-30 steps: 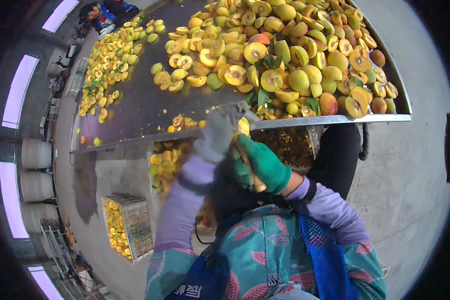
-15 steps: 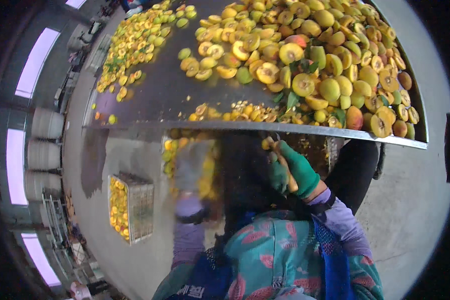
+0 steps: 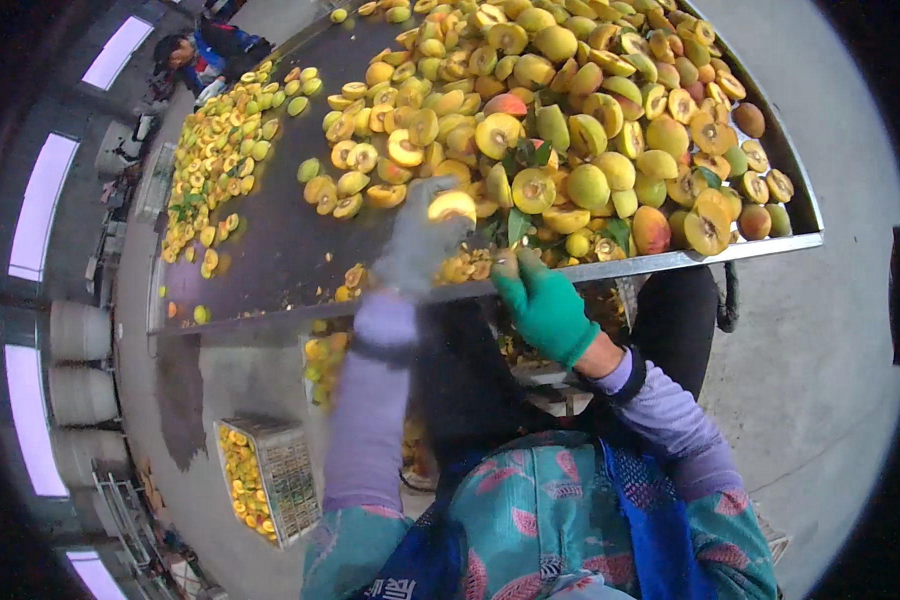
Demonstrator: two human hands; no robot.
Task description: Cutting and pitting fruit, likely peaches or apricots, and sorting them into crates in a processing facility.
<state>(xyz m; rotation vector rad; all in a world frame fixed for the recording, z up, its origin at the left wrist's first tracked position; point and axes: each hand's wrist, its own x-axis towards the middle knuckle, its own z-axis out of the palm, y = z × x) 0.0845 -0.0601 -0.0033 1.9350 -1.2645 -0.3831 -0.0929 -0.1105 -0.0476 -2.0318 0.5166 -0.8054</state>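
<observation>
My left hand (image 3: pixel 420 235), in a grey glove and smeared by motion, reaches over the metal table (image 3: pixel 270 318). Its fingers are around a yellow peach half (image 3: pixel 453 207) at the edge of the pile. My right hand (image 3: pixel 545 305), in a green glove, is at the table's near rim with its fingers closed. The wooden-handled tool seen in it half a second ago is now hidden by the glove. Beyond both hands lies a big heap of peach halves (image 3: pixel 590 180), some with pits showing. Loose pits and scraps (image 3: pixel 465 265) lie along the near edge.
A second heap of peach halves (image 3: pixel 220 160) covers the table's far left. A crate of fruit (image 3: pixel 275 480) stands on the floor at left. Under the table edge is more fruit (image 3: pixel 325 365). Another person (image 3: pixel 205 55) is at the far left.
My left hand has risen from below the table edge to the pile and a peach half. My right hand has moved up and left to the rim. The whole view has shifted.
</observation>
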